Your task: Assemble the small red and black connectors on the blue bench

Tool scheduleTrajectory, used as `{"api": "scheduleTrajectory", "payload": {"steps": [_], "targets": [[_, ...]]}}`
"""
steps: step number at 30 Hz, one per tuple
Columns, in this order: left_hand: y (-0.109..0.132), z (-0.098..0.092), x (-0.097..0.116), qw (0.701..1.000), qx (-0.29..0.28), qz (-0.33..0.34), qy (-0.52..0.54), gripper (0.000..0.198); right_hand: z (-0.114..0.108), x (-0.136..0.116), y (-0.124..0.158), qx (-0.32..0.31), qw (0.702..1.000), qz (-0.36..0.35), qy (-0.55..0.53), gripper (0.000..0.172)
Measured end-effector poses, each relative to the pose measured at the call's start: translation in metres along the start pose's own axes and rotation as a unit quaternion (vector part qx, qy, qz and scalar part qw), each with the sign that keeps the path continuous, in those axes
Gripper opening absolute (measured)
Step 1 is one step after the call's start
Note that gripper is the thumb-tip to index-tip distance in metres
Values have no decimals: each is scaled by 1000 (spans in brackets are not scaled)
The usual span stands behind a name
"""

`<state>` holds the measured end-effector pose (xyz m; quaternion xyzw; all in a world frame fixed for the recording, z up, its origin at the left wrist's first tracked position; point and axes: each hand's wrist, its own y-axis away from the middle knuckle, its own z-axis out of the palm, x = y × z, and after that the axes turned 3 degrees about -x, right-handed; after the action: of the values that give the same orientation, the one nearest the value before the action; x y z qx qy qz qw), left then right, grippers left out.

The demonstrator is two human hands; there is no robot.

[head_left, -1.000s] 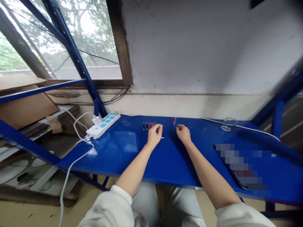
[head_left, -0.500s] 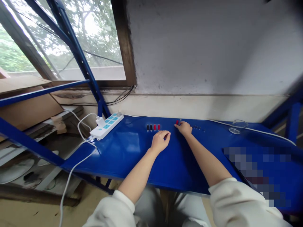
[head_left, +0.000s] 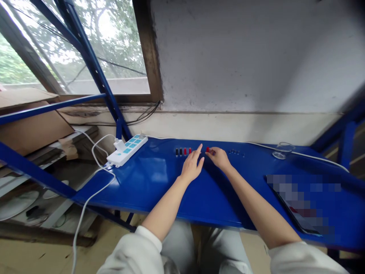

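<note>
A row of small black and red terminal posts (head_left: 183, 152) stands on the blue metal bench (head_left: 148, 182), near its back edge. My left hand (head_left: 192, 165) is just in front of and to the right of that row, with its fingers spread and nothing in them. My right hand (head_left: 219, 158) pinches a small plug (head_left: 212, 152) between its fingertips, right next to a red post (head_left: 207, 149). The fingers hide most of the plug. Further right stands a short row of tiny dark pins (head_left: 234, 152).
A white power strip (head_left: 127, 151) with blue sockets lies at the bench's left end, with white cables running off the edge. A glass dish (head_left: 280, 153) and a white cable sit at the back right. A pixelated flat object (head_left: 302, 201) lies front right.
My left hand has moved forward and its fingers have opened. My right hand has shifted left, and its fingertips have closed at the small plug beside the red post.
</note>
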<state>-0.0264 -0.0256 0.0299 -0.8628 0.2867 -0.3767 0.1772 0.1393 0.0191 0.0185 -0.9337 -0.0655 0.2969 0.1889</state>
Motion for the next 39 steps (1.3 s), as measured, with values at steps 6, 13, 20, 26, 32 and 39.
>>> {"api": "scheduleTrajectory", "payload": {"steps": [6,13,20,26,32,39], "targets": [[0,4,-5,996,-65,46,-34,44,-3,-9,26,-3,998,-53,43,18],[0,11,-13,999,2,26,-39,28,-5,-7,30,-15,991,-134,23,18],[-2,16,-20,996,71,-43,44,12,-4,-7,33,-23,994,-96,-46,32],[-5,12,-16,977,160,-66,123,11,-4,-3,35,-47,997,-54,-2,28],[-4,14,-14,975,139,-74,154,11,-3,-4,35,-61,995,-73,-2,26],[-4,14,-14,972,142,-85,168,13,-3,-5,36,-70,995,-71,7,25]]}}
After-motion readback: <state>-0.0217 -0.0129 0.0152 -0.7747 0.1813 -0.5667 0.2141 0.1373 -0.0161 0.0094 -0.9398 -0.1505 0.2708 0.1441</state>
